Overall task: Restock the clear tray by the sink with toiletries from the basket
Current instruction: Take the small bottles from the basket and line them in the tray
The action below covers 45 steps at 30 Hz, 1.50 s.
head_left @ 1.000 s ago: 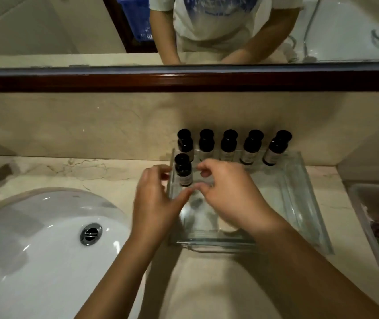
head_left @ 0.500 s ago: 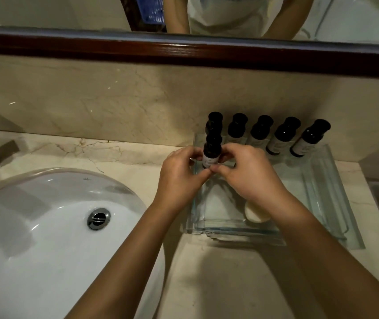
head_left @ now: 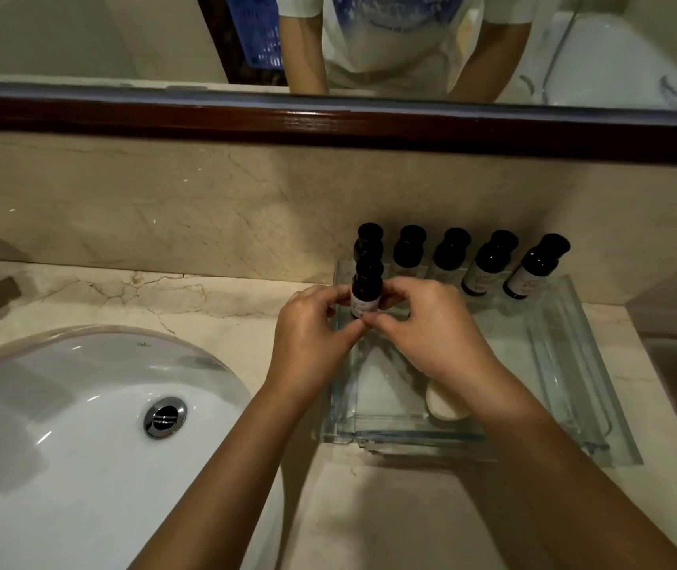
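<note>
Dark small black-capped bottle (head_left: 365, 296) pinched between my left hand (head_left: 312, 343), right hand (head_left: 431, 335), at clear rectangular tray's (head_left: 567, 364) far-left corner; I'd seat upright, gently.

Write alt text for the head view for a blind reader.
The left hand and right hand pinch a small dark bottle upright at a clear tray's left end, before a row of five more. A pale soap lies in the tray; a white sink is left of it.
</note>
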Tool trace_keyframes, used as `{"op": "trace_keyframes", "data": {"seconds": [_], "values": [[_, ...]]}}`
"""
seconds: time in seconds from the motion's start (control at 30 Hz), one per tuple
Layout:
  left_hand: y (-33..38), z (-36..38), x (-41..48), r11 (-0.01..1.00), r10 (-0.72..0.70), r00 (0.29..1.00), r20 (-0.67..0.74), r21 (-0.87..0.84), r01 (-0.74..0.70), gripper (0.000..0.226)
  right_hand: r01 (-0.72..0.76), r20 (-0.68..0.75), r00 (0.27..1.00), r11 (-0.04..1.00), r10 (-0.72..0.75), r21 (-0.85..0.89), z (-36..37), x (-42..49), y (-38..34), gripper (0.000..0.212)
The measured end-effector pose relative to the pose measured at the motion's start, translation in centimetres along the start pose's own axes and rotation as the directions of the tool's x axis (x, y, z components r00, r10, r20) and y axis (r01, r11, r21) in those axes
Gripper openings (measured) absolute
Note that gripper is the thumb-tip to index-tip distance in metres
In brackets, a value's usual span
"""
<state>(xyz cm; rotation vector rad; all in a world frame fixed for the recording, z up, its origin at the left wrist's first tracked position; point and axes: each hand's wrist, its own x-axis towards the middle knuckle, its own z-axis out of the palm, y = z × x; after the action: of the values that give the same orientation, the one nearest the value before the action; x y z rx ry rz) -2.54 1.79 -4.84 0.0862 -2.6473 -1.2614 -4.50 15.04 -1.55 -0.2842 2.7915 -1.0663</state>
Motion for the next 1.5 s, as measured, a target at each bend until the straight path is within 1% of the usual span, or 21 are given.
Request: {"op": "trace_keyframes", "data": {"seconds": [0.17,0.4,0.57,0.7,0.83,0.9,1.0,1.1,1.2,1.33,1.5], "values": [[-0.2,0.1,0.3,1.000,0.001,1.000,-0.004,0.030,-0.001,0.035,-0.002,0.015,1.000,1.000,0.002,0.005,0.0,0.2,-0.1,0.032],[0.0,0.2,0.3,1.000,-0.016,1.000,-0.009,0.019,0.016,0.033,-0.014,0.022,1.000,1.000,0.013,0.005,-0.1,0.2,-0.1,0.033],[0.4,-0.1,-0.2,0.998,-0.056,0.998,-0.008,0.039,0.057,0.040,-0.052,0.022,0.998,0.999,0.052,-0.014,-0.8,-0.5,0.1,0.044],[1.1,-1.7,-1.3,0.989,-0.114,0.993,0.028,0.097,0.111,0.048,-0.062,0.002,0.998,0.996,0.062,-0.062,-3.1,-2.5,0.4,0.035],[2.4,-4.6,-3.1,0.977,-0.147,0.987,0.067,0.163,0.135,0.044,-0.076,-0.012,0.997,0.992,0.075,-0.104,-6.5,-5.4,0.7,0.030],[3.4,-6.3,-4.9,0.971,-0.157,0.983,0.093,0.196,0.137,0.040,-0.094,0.015,0.995,0.987,0.097,-0.132,-8.2,-7.3,0.8,0.031],[4.9,-8.5,-8.0,0.961,-0.176,0.974,0.142,0.241,0.138,0.035,-0.099,0.092,0.989,0.977,0.118,-0.187,-10.6,-10.0,0.8,0.033],[7.1,-10.3,-10.7,0.959,-0.192,0.966,0.174,0.242,0.147,0.031,-0.086,0.151,0.981,0.976,0.117,-0.200,-13.1,-12.4,0.3,0.032],[10.3,-12.2,-13.3,0.965,-0.165,0.971,0.176,0.232,0.122,0.030,-0.085,0.194,0.973,0.979,0.122,-0.188,-15.2,-15.2,-1.3,0.032],[14.5,-13.9,-16.9,0.971,-0.117,0.971,0.209,0.230,0.067,0.030,-0.088,0.214,0.971,0.992,0.105,-0.090,-16.4,-19.3,-3.2,0.032],[18.0,-16.9,-21.4,0.964,-0.024,0.952,0.306,0.259,-0.059,0.029,-0.010,0.213,0.977,0.998,0.023,-0.058,-16.5,-24.7,-6.3,0.029]]}}
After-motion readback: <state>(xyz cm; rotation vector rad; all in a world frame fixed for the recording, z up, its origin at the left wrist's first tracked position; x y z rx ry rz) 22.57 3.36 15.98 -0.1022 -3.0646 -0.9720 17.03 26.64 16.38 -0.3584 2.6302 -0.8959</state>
